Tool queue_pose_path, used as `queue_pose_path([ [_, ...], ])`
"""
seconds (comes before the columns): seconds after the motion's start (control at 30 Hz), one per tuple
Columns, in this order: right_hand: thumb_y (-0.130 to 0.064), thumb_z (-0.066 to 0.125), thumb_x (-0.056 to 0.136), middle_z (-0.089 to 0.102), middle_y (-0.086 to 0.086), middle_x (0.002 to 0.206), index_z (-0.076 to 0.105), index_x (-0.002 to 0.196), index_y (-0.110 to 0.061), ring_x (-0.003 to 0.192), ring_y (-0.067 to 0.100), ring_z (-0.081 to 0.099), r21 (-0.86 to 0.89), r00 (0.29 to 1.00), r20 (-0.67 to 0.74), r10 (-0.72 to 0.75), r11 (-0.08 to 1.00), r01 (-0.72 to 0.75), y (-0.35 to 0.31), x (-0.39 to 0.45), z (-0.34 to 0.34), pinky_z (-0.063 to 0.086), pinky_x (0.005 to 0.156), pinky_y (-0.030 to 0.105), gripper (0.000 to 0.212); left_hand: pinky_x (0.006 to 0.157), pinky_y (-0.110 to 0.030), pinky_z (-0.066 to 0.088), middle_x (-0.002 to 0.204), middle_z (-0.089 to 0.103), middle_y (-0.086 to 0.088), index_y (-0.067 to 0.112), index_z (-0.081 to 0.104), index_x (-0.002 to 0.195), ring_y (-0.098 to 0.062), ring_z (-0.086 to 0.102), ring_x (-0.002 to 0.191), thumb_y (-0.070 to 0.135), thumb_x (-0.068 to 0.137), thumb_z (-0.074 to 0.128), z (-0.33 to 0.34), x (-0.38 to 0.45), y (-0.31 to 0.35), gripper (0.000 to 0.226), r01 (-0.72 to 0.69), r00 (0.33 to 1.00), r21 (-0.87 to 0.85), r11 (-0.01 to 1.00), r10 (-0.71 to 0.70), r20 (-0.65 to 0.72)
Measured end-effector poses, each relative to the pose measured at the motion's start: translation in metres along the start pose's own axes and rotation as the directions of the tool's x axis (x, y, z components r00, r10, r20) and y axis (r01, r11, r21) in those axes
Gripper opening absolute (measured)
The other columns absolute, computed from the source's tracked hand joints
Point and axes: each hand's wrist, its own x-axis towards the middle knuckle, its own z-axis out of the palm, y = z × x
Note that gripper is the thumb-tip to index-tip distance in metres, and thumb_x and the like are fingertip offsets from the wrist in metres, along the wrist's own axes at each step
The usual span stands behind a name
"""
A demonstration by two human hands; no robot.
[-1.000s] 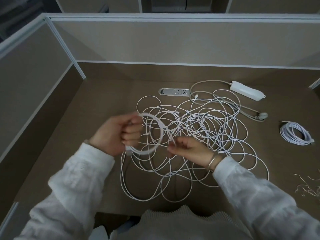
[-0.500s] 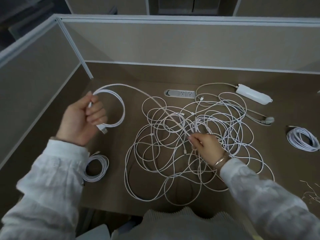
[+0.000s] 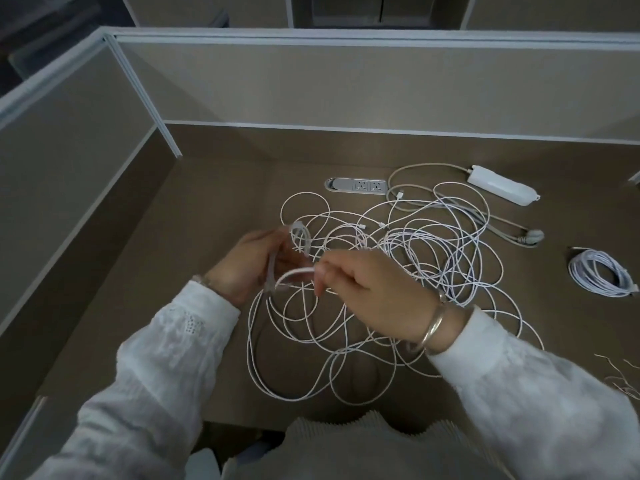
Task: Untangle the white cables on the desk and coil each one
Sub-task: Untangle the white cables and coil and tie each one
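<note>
While the left hand point(image 3: 249, 263) grips a small coil point(image 3: 300, 237), the right hand point(image 3: 363, 284) pinches its cable point(image 3: 298, 273); next wrap needs slack from the tangle point(image 3: 415, 271).

One cable tangle point(image 3: 408, 271), one finished coil point(image 3: 601, 271), one power strip point(image 3: 502, 189), two hands, perhaps one desk socket point(image 3: 356, 185).

A silver socket panel point(image 3: 356, 185) sat recessed in the brown bench point(image 3: 214, 216) near the back partition point(image 3: 346, 84). To its right lay a white power strip point(image 3: 501, 189), its grey cord point(image 3: 426, 168) looping round to a plug point(image 3: 531, 236).
</note>
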Motion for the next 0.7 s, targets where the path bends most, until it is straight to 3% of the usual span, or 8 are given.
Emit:
queue_pose_path([
  [0.07, -0.021, 0.045, 0.098, 0.046, -0.015, 0.049, 0.065, 0.077, -0.016, 0.053, 0.001, 0.048, 0.040, 0.988, -0.150, 0.034, 0.999, -0.028, 0.007, 0.007, -0.003, 0.033, 0.055, 0.010, 0.029, 0.037, -0.023, 0.045, 0.045, 0.052, -0.010, 0.006, 0.060, 0.070, -0.017, 0.047, 0.031, 0.019, 0.095, 0.049, 0.006, -0.004, -0.003, 0.029, 0.068, 0.994, 0.101, 0.993, -0.076, 0.080],
  [0.13, -0.020, 0.045, 0.098, 0.046, -0.014, 0.054, 0.062, 0.074, -0.018, 0.059, -0.005, 0.049, 0.056, 0.958, -0.275, 0.083, 0.996, -0.070, 0.016, 0.013, -0.007, 0.033, 0.059, 0.008, 0.030, 0.034, -0.015, 0.031, 0.038, 0.032, 0.001, 0.010, 0.051, 0.069, -0.008, 0.025, 0.027, 0.022, 0.097, 0.044, 0.007, -0.008, -0.005, 0.032, 0.201, 0.935, 0.091, 0.975, -0.219, 0.278],
  [0.23, -0.021, 0.043, 0.100, 0.051, -0.008, 0.060, 0.055, 0.068, -0.021, 0.057, 0.001, 0.051, 0.094, 0.932, -0.322, 0.166, 0.985, -0.143, 0.032, 0.017, -0.008, 0.036, 0.059, 0.017, 0.033, 0.032, -0.014, 0.027, 0.040, 0.022, 0.008, 0.012, 0.053, 0.076, -0.005, 0.016, 0.033, 0.026, 0.097, 0.039, 0.006, -0.007, -0.007, 0.030, 0.417, 0.734, -0.026, 0.909, -0.319, 0.599],
  [0.33, -0.031, 0.044, 0.097, 0.063, 0.024, 0.088, 0.050, 0.062, -0.024, 0.068, 0.022, 0.056, 0.346, 0.904, -0.200, 0.379, 0.890, -0.297, 0.050, 0.018, -0.003, 0.043, 0.065, 0.032, 0.037, 0.037, -0.018, 0.031, 0.045, 0.028, 0.007, 0.010, 0.054, 0.078, -0.007, 0.026, 0.036, 0.023, 0.100, 0.040, 0.006, -0.001, -0.012, 0.028, 0.615, 0.558, -0.152, 0.774, -0.291, 0.777],
  [0.43, -0.033, 0.045, 0.097, 0.064, 0.024, 0.092, 0.047, 0.070, -0.015, 0.059, 0.037, 0.062, 0.751, 0.837, 0.038, 0.547, 0.537, -0.385, 0.055, 0.012, -0.002, 0.052, 0.053, 0.039, 0.034, 0.038, -0.021, 0.033, 0.047, 0.029, 0.006, 0.010, 0.053, 0.076, -0.008, 0.027, 0.037, 0.022, 0.100, 0.039, 0.000, 0.006, -0.019, 0.030, 0.670, 0.557, -0.225, 0.708, -0.279, 0.782],
  [0.5, -0.026, 0.043, 0.100, 0.065, 0.012, 0.084, 0.043, 0.075, -0.008, 0.057, 0.037, 0.065, 0.824, 0.831, 0.116, 0.544, 0.415, -0.386, 0.055, 0.006, -0.003, 0.056, 0.047, 0.039, 0.031, 0.036, -0.021, 0.034, 0.047, 0.027, 0.007, 0.011, 0.052, 0.074, -0.008, 0.024, 0.037, 0.023, 0.098, 0.045, -0.002, 0.005, -0.022, 0.029, 0.670, 0.583, -0.229, 0.706, -0.310, 0.751],
  [0.6, -0.024, 0.050, 0.097, 0.061, 0.013, 0.079, 0.049, 0.080, -0.006, 0.055, 0.034, 0.065, 0.807, 0.858, 0.115, 0.501, 0.456, -0.375, 0.063, 0.001, -0.003, 0.056, 0.047, 0.036, 0.025, 0.034, -0.019, 0.029, 0.049, 0.024, 0.007, 0.013, 0.053, 0.073, -0.007, 0.021, 0.038, 0.023, 0.094, 0.057, -0.005, 0.000, -0.020, 0.024, 0.630, 0.617, -0.223, 0.744, -0.304, 0.726],
  [0.7, -0.027, 0.059, 0.090, 0.059, 0.011, 0.061, 0.054, 0.080, -0.008, 0.048, 0.025, 0.057, 0.633, 0.897, 0.085, 0.434, 0.672, -0.385, 0.085, -0.007, -0.001, 0.050, 0.049, 0.028, 0.022, 0.039, -0.021, 0.027, 0.053, 0.027, 0.006, 0.011, 0.057, 0.078, -0.009, 0.025, 0.042, 0.024, 0.098, 0.051, -0.020, 0.003, -0.013, 0.025, 0.584, 0.644, -0.312, 0.749, -0.194, 0.740],
])
